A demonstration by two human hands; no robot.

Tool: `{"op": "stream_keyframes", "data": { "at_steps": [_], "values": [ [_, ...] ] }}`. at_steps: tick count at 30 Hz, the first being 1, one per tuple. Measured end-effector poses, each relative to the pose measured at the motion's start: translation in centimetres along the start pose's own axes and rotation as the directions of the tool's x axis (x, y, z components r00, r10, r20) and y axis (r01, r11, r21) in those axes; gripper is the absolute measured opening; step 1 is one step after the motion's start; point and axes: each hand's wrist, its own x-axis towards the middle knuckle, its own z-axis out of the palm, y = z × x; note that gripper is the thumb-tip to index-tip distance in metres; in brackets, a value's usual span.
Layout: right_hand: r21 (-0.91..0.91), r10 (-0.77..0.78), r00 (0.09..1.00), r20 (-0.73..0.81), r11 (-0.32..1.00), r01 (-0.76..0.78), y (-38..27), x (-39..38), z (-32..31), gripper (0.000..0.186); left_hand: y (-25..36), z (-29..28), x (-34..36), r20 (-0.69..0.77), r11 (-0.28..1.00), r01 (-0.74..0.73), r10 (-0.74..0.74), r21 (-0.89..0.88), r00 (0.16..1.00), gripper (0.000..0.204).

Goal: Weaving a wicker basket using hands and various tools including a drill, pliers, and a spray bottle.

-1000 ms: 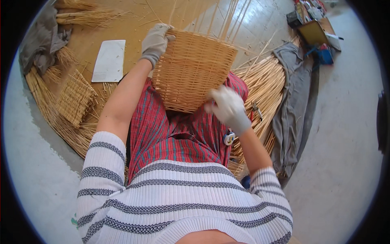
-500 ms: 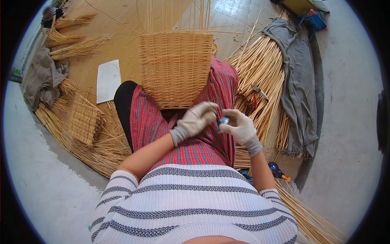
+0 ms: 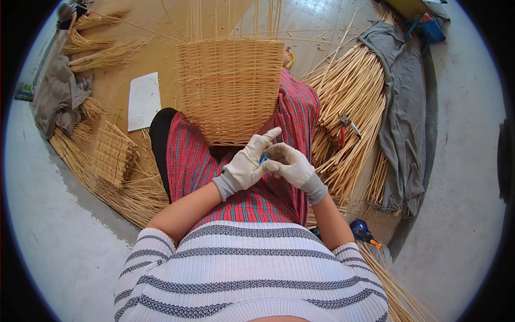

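Both my hands wear whitish gloves with grey cuffs and meet above my lap. My left hand [image 3: 248,162] has its index finger stretched forward. My right hand [image 3: 293,167] is closed in a pinch against the left fingers. A small blue thing [image 3: 263,158] shows between the hands, mostly covered, and its kind is too small to tell. Just ahead of them a woven wicker basket panel [image 3: 230,91] leans on my legs, long thin stakes rising from its far edge. Red checked cloth [image 3: 236,208] covers my lap.
On the right lies a large bundle of wicker rods [image 3: 354,86] with red-handled pruning shears [image 3: 344,129] on it, beside grey cloth [image 3: 402,107]. At left are a smaller woven piece [image 3: 111,155], a white sheet [image 3: 144,102] and more rods. Another person [image 3: 71,17] sits far left.
My hands have come together, the right moving left with the small blue thing. My left index finger now points forward. The view has shifted slightly.
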Motion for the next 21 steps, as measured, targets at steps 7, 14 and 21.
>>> {"op": "stream_keyframes", "data": {
  "at_steps": [7, 14, 21],
  "values": [
    [0.241, -0.08, 0.995, -0.057, 0.966, 0.091, -1.5, -0.3, -9.1, 0.015, -3.5, 0.5, 1.4, 0.005, 0.983, 0.098, -0.1, 0.156, 0.995, 0.042],
    [-0.55, -0.147, 0.746, -0.65, 0.768, -0.328, 9.3, 6.9, -25.2, 0.088, -12.0, -2.0, -1.1, -0.198, 0.68, 0.389, -0.616, -0.621, 0.762, 0.035],
    [-0.601, 0.156, 0.651, -0.743, 0.273, -0.751, 17.1, 9.0, -31.6, 0.125, -12.5, -1.9, -0.4, -0.207, 0.635, 0.477, -0.706, -0.608, 0.677, 0.046]
  ]
}}
